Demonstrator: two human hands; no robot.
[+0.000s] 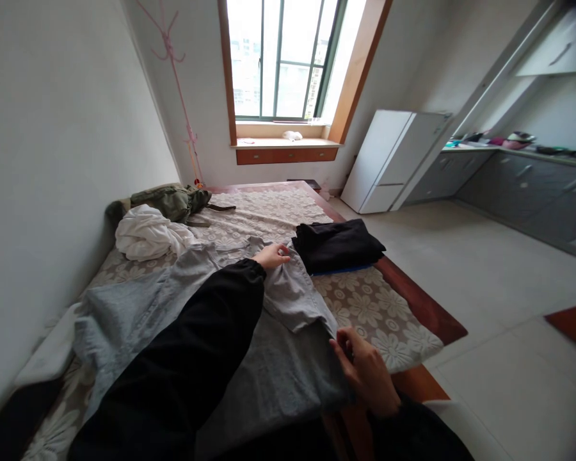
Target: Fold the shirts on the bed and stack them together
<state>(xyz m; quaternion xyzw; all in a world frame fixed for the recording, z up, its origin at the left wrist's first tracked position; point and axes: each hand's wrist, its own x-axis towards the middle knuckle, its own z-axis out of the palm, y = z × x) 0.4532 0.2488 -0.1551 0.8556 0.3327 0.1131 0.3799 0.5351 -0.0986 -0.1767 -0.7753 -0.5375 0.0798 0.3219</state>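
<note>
A grey shirt (288, 358) lies spread over the near part of the table, with one short sleeve folded inward across it. My left hand (272, 256) reaches over the shirt and pinches its cloth near the shoulder, fingers closed. Lower down at the right, my right hand (367, 368) has its thumb and fingers closed on the shirt's edge by the sleeve hem. Just beyond my left hand sits a stack of folded black clothes (338, 246), with a thin blue edge showing beneath.
A floral cloth (369, 301) covers the dark red wooden table (422, 301). At the far left lie a crumpled white cloth (148, 234) and an olive green bag (173, 200) against the wall. A pink coat stand (177, 77) and a white fridge (388, 160) stand beyond.
</note>
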